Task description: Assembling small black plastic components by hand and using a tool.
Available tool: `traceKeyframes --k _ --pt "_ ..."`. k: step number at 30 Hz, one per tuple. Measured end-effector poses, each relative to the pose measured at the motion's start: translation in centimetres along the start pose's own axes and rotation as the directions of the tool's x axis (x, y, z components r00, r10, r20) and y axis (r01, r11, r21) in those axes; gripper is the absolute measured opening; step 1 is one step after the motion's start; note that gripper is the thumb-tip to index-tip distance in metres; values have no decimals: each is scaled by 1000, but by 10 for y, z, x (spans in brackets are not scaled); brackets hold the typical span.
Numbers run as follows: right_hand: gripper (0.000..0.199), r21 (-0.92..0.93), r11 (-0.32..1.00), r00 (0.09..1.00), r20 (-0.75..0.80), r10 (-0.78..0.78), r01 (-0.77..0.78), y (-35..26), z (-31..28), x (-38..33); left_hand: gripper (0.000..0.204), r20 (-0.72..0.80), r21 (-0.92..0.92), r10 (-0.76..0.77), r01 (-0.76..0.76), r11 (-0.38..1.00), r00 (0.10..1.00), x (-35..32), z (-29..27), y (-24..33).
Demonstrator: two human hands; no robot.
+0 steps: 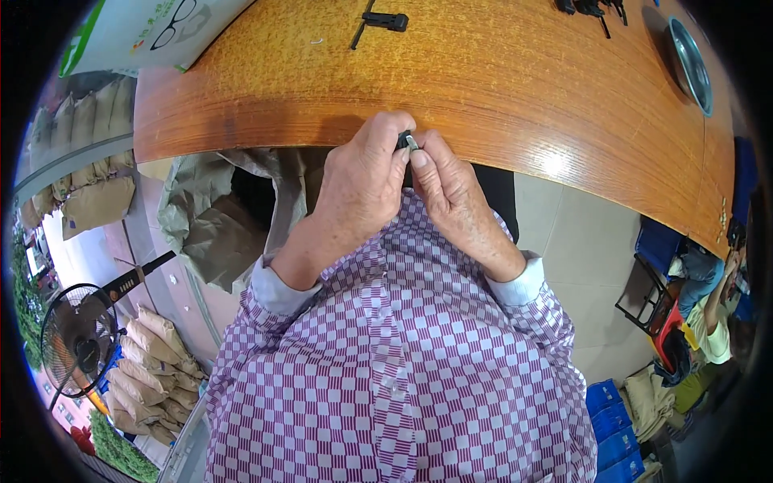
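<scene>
Both hands pinch one small black-and-silver part [407,142] at the orange wooden desk [499,80] edge: left hand [362,189], right hand [452,197]. Fingers hide most of it, shape unclear. Black clip piece [383,22] farther up, partly cut off.

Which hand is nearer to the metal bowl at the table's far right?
Right. The right hand is on the side toward the metal bowl, pinching a small black part at the table edge; the left hand lies farther left.
</scene>
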State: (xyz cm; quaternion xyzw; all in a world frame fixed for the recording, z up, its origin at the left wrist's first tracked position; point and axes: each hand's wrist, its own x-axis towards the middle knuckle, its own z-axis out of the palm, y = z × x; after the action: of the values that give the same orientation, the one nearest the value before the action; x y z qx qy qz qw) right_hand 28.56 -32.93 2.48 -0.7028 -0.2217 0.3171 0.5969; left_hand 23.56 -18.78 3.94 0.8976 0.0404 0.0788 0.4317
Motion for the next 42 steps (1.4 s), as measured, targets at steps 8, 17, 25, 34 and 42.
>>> traceKeyframes --k 8,17,25,34,42 --pt "19 114 993 993 -106 50 -38 -22 4 3 23 72 -885 -283 191 424 957 1 -26 -16" --pt "27 382 924 997 -75 24 7 -22 13 14 40 304 -952 -176 307 -14 936 -9 -32 -18" --pt "22 621 761 981 161 108 -185 -14 -2 12 40 430 -897 101 437 -63 897 -15 -27 -22" --pt "24 317 948 999 -17 42 -34 -5 -11 1 34 278 -579 -37 198 791 960 -12 -16 6" --pt "38 614 767 977 40 207 -188 -16 -1 -17 35 -16 -384 -123 108 917 992 -7 8 12"
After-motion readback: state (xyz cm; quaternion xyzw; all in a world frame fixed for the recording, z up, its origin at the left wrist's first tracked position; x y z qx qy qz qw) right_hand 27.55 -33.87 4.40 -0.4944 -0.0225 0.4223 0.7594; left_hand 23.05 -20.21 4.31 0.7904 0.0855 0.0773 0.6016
